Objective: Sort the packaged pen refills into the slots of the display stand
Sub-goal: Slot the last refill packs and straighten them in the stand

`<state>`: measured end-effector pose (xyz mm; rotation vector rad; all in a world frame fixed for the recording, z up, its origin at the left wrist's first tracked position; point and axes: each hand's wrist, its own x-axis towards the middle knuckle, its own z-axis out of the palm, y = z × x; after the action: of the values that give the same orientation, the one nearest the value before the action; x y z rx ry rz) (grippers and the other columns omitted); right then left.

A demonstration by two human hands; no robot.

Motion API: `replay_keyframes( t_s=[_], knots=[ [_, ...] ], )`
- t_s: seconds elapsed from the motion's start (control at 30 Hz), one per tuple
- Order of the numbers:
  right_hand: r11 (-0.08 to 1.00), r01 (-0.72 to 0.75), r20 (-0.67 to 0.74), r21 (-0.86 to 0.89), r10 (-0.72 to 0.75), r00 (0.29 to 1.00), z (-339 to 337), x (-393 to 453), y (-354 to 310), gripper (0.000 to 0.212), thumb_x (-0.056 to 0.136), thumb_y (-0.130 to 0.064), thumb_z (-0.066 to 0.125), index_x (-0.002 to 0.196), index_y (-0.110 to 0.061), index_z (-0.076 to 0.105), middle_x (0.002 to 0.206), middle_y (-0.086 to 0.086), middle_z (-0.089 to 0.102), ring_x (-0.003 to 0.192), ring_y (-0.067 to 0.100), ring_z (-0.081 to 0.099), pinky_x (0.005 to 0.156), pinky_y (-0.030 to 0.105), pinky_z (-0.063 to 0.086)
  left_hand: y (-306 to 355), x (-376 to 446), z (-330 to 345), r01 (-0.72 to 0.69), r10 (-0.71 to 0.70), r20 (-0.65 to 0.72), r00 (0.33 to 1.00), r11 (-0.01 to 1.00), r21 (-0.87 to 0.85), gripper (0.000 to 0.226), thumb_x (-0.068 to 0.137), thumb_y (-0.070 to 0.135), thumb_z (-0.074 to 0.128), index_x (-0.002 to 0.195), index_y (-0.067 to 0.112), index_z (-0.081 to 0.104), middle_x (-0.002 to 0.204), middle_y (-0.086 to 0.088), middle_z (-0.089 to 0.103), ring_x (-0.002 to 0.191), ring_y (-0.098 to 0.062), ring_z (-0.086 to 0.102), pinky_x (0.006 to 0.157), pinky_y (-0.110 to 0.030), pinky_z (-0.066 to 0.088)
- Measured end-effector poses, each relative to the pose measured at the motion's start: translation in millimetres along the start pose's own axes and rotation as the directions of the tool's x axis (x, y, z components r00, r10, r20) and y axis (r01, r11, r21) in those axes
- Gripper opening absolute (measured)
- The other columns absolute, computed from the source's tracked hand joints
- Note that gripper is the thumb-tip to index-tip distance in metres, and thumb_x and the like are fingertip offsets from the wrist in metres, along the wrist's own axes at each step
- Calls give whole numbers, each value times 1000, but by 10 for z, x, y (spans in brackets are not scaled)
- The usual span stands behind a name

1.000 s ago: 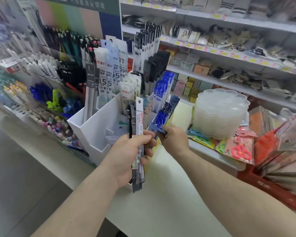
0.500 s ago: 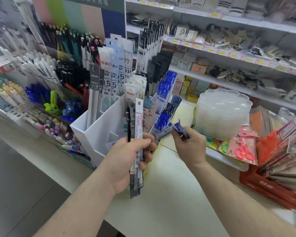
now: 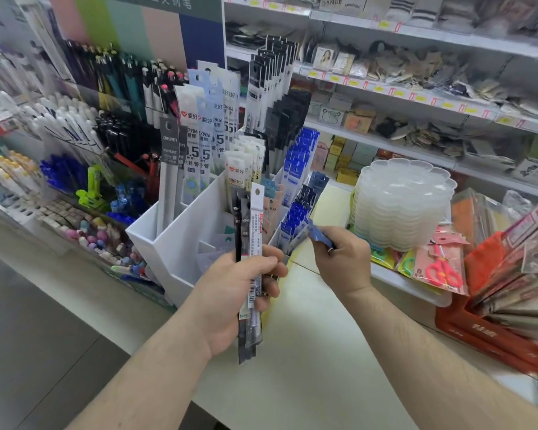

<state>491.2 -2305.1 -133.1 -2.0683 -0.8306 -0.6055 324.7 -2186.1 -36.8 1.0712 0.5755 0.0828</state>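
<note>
A white slotted display stand (image 3: 180,243) sits on the pale counter, its compartments filled with upright refill packs. My left hand (image 3: 230,293) grips a bundle of long refill packs (image 3: 252,225), white and black, held upright in front of the stand. My right hand (image 3: 339,259) pinches a blue refill pack (image 3: 319,234) by its top end. That pack leans toward the stand's right front slot, where several blue packs (image 3: 295,218) stand.
A stack of clear plastic trays (image 3: 401,206) stands right of the stand. Packaged scissors (image 3: 441,268) and red boxes (image 3: 485,333) lie further right. Pen racks (image 3: 75,144) fill the left; stocked shelves (image 3: 416,97) run behind.
My right hand drew back from the blue slot with a blue pack and now holds it near the slot's front. My left hand kept its bundle, barely shifting.
</note>
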Motion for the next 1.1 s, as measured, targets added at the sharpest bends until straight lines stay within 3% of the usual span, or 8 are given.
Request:
replay_keyframes(
  t_s=[0.17, 0.37, 0.47, 0.57, 0.7, 0.8, 0.93, 1.1],
  knots=[
    [997, 66, 40, -29, -65, 997, 81, -49, 2, 19, 67, 14, 76, 74, -3, 74, 62, 10, 66, 51, 27, 60, 46, 30, 47, -5, 1, 4, 2, -2, -5, 1000, 1000, 1, 15, 97, 1, 50, 93, 8, 63, 67, -3, 66, 51, -11, 53, 41, -18, 34],
    [984, -164, 10, 65, 164, 986, 105, -21, -45, 25, 85, -4, 75, 64, -1, 62, 54, 10, 55, 49, 28, 45, 48, 31, 37, -43, 44, -3, 15, -15, -13, 1000, 1000, 13, 15, 97, 1, 51, 95, 8, 63, 67, -1, 67, 52, -10, 54, 41, -17, 36],
    [953, -227, -69, 201, 245, 967, -54, -22, -33, 30, 85, -12, 74, 64, -18, 54, 52, -9, 39, 53, 14, 34, 51, 24, 32, -97, 93, 60, -1, 5, -38, 999, 995, 103, 24, 94, -10, 46, 92, 8, 62, 69, 0, 67, 53, -10, 56, 44, -18, 37],
    [884, -352, -50, 306, 384, 922, -255, -110, 104, 32, 86, -15, 75, 64, -8, 53, 54, 11, 41, 56, 11, 32, 55, 30, 33, -81, 181, 144, 8, -3, -18, 1000, 968, 250, 33, 90, -17, 38, 91, 9, 58, 79, -2, 68, 61, -11, 65, 48, -19, 45],
    [801, -476, 51, 363, 493, 868, -437, -227, 261, 27, 88, -11, 74, 73, 5, 57, 64, 28, 48, 59, 38, 45, 59, 51, 45, 105, 419, 286, -17, -3, 39, 999, 856, 517, 31, 90, -14, 36, 92, 11, 55, 96, -9, 70, 80, -19, 67, 68, -27, 59],
    [750, -518, 67, 412, 541, 838, -479, -287, 255, 20, 87, -9, 73, 76, 3, 62, 67, 28, 51, 62, 43, 48, 61, 54, 47, 265, 645, 404, -86, 105, 28, 994, 606, 791, 30, 90, -7, 42, 88, 18, 59, 99, -6, 69, 79, -18, 62, 60, -27, 53],
    [689, -573, 88, 443, 603, 793, -516, -415, 288, 38, 84, -9, 75, 59, -18, 49, 52, -9, 38, 57, 15, 34, 57, 35, 29, 396, 962, 611, -150, 327, 97, 940, 141, 979, 22, 87, 2, 51, 90, 20, 63, 88, 2, 64, 83, -23, 60, 60, -28, 42],
    [651, -619, 127, 439, 637, 760, -578, -593, 337, 38, 85, -11, 74, 60, -12, 45, 54, -10, 34, 58, 22, 37, 55, 47, 40, 351, 1298, 872, -122, 192, 242, 951, -485, 866, 15, 86, 3, 55, 93, 16, 50, 91, -6, 54, 87, -29, 54, 69, -36, 44]
  ],
)
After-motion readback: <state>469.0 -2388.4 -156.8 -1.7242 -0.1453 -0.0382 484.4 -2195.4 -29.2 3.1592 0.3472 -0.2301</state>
